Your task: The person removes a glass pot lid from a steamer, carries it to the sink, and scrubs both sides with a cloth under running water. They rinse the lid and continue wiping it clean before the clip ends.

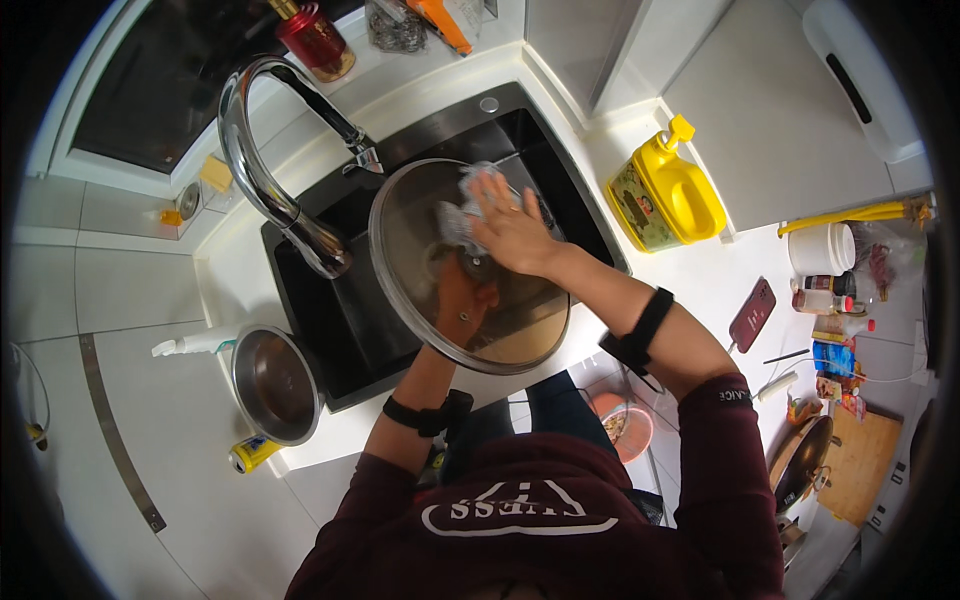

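Observation:
A round glass pot lid (525,315) with a metal rim is held tilted over the black double sink (360,330). My left hand (461,296) shows through the glass, gripping the knob on the lid's far side. My right hand (514,229) lies spread on a grey-white cloth (457,225), pressing it against the upper part of the glass. The chrome faucet (251,161) arches over the sink to the left of the lid. No running water can be made out.
A steel pot (276,386) stands left of the sink, beside a white spray bottle (199,342) and a yellow can (253,453). A yellow jug (667,195) stands right of the sink. Farther right lie a phone (752,315) and a wooden cutting board (862,465).

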Available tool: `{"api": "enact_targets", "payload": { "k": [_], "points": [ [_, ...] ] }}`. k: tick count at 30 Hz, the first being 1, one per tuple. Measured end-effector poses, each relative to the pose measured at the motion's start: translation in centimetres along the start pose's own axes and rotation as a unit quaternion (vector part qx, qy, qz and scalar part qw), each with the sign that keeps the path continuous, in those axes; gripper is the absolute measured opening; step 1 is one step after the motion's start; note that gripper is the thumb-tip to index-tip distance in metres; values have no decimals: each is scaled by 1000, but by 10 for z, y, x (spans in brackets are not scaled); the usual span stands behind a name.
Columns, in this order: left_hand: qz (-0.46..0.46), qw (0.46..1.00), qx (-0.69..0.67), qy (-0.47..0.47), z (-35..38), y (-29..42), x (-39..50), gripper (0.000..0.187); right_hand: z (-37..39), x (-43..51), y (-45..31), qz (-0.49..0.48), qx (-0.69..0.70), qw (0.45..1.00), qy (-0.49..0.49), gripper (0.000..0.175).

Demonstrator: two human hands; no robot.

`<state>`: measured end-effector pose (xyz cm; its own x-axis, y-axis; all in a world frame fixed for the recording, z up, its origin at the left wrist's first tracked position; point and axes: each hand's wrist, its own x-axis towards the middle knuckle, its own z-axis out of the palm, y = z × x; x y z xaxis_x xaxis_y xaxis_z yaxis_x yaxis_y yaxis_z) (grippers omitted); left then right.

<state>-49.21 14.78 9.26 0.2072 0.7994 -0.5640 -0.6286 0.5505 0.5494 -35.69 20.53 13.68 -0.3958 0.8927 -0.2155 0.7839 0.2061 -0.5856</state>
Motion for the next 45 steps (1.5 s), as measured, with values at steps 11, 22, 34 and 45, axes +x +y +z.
{"api": "enact_targets", "payload": {
  "k": [11, 22, 34, 45],
  "points": [
    [-87, 934, -330, -107, -41, -24, 7, 28, -12, -91, -37, -100, 188, 943, -256, 48],
    [-103, 928, -319, -162, -56, -24, 29, 35, -12, -106, -10, -188, 22, 974, -124, 42],
    [180, 976, 91, -87, -34, -32, 20, 16, -5, -96, -77, -28, 353, 915, 194, 17],
    [276, 857, 412, 141, -11, -9, 29, 35, -28, -49, -65, 104, 480, 849, 195, 24]
  ]
}}
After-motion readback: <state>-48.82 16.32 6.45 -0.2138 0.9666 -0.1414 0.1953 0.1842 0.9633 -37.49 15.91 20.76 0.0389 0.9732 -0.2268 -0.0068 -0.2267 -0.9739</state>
